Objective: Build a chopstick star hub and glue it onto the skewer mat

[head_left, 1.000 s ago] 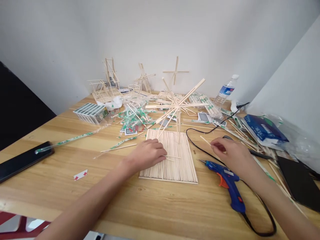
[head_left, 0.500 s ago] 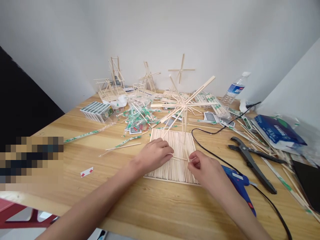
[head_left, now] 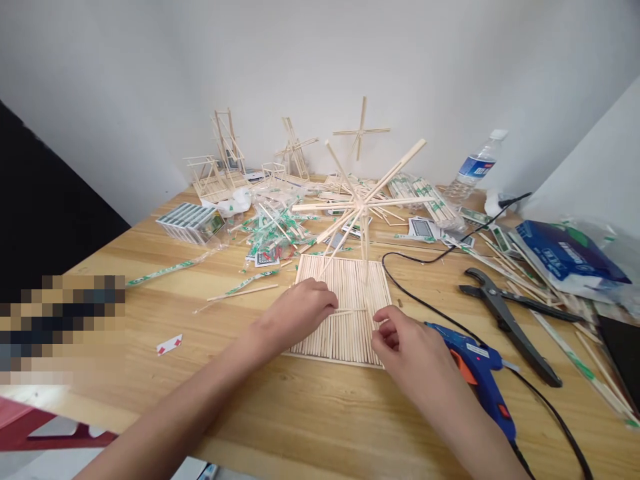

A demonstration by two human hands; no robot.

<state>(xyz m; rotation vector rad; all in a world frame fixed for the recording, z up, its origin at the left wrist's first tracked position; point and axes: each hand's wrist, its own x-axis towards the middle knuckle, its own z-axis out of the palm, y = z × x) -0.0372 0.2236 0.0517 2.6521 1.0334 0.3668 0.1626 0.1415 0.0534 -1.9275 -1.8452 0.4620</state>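
Observation:
On a mat of wooden sticks (head_left: 345,333) laid side by side stands a star-shaped wheel of wooden sticks (head_left: 361,201) on slanted stick legs. A thin crosspiece (head_left: 350,311) runs low over the mat between my hands. My left hand (head_left: 306,308) is closed at the left end of this stick frame, its fingertips partly hidden. Curled in at the right end is my right hand (head_left: 407,340), index finger and thumb at the frame's right upright; the exact contact is hard to see. A blue hot glue gun (head_left: 475,363) lies beside my right forearm.
Black-handled cutters (head_left: 505,313) and a black cable (head_left: 425,303) lie right. Plastic wrappers (head_left: 275,227), cards and loose sticks cover the table's back, with a water bottle (head_left: 475,167) and other stick models (head_left: 220,160). A blue packet (head_left: 570,257) is far right.
The view has shifted slightly. My right hand has moved a little back from the upright's base, and more of the glue gun shows. The wheel still stands on the mat.

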